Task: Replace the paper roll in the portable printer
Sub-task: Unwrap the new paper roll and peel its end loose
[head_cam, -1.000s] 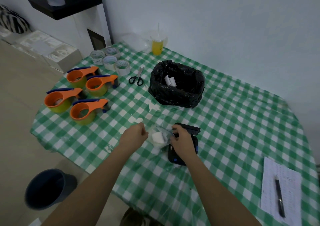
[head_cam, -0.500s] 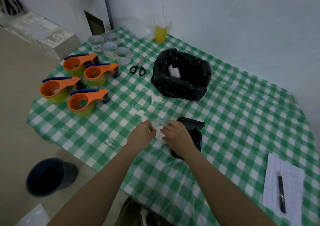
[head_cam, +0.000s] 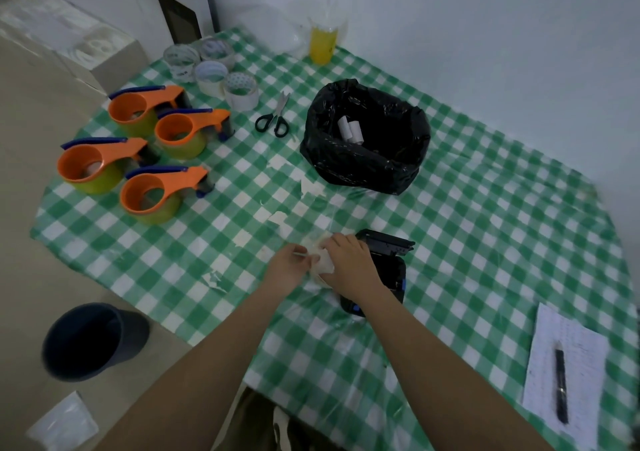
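A small black portable printer (head_cam: 388, 270) lies on the green checked tablecloth (head_cam: 485, 242) with its lid raised at the far end. Just left of it, both hands meet over a white paper roll (head_cam: 323, 260) wrapped in clear plastic. My right hand (head_cam: 349, 263) covers and grips the roll from the right. My left hand (head_cam: 289, 270) pinches the wrapping at the roll's left side. Most of the roll is hidden under my fingers. A black bag (head_cam: 367, 159) behind holds two white rolls (head_cam: 351, 130).
Four orange tape dispensers (head_cam: 138, 159) and several tape rolls (head_cam: 214, 69) sit at the left. Scissors (head_cam: 275, 118) lie near the bag. A yellow drink cup (head_cam: 322, 42) stands by the wall. A paper sheet with a pen (head_cam: 561, 385) lies at right. A dark bin (head_cam: 86, 339) stands on the floor.
My hands have come together over the wrapped roll; the left hand moved right to touch it. The clear wrapping was spread out between the hands before and is now bunched under them.
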`<state>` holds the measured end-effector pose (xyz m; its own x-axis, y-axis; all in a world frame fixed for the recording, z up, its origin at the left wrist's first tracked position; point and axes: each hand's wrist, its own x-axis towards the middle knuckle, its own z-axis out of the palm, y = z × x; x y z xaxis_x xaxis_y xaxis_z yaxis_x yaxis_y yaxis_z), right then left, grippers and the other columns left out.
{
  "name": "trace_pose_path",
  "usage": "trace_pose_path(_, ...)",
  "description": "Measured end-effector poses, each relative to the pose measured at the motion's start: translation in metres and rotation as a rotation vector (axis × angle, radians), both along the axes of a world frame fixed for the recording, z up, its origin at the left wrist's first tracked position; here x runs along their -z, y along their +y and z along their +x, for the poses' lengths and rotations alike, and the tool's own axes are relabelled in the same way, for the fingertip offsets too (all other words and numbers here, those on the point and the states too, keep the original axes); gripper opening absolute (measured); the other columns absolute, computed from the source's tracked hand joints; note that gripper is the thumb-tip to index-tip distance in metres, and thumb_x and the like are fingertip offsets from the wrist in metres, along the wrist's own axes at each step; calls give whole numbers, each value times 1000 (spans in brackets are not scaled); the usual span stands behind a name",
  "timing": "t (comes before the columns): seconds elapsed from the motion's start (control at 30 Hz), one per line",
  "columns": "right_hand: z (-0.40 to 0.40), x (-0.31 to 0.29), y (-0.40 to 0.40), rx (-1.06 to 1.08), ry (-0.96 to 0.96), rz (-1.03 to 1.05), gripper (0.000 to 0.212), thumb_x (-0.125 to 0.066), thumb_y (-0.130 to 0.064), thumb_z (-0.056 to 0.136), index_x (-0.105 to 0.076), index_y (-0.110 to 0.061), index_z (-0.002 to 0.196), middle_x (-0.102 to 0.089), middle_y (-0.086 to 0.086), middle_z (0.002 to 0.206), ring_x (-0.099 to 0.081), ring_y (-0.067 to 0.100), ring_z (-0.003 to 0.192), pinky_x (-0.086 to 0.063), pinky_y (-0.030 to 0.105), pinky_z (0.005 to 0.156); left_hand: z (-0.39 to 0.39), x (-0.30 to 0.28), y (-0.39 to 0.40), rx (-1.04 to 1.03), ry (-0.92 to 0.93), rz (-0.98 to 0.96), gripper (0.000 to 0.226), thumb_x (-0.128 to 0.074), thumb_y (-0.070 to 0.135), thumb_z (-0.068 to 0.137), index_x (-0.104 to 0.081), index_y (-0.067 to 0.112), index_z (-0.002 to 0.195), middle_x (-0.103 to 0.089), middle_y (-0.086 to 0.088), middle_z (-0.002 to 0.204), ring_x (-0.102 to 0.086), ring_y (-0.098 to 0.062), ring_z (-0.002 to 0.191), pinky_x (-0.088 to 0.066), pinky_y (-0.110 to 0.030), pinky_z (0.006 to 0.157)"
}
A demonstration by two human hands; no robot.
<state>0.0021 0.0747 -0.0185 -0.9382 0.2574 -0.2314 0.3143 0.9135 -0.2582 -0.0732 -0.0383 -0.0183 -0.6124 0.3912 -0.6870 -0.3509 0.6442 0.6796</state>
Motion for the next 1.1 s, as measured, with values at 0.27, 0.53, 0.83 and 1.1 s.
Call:
trace_pose_path(0.27,3,-3,0,117,136,-257,45,-68,-24,78,-48,-15,117,-50,5,118,-50,24,104,-43,31,85,-5,24,7,-130,43,7,26,-57,4,79,-52,25,64,-68,-18,91,-66,-39,88,-57,-54,79)
trace_pose_path(0.53,7,-6,-4,216,171,-327,51,-68,-24,80,-48,-12,125,-49,7,126,-45,22,115,-36,29,97,-5,16,7,-260,-141,72,17,-53,7,84,-48,17,72,-64,-23,104,-63,-38,98,-54,-52,90)
trace_pose_path(0.83,11,-2,-8,305,118,-376,37,-58,-14,88,-52,-8,125,-51,8,126,-45,23,119,-35,29,100,-5,5,9,-384,-349,144,19,-46,8,91,-42,19,77,-54,-9,97,-50,-26,95,-45,-34,75)
trace_pose_path(1.1,13,-11,-11,351,204,-455,39,-65,-19,84,-57,-11,121,-50,4,123,-46,14,108,-32,17,91,-9,0,7,-463,-300,168,12,-36,8,95,-44,14,101,-53,-9,106,-50,-24,99,-48,-35,69)
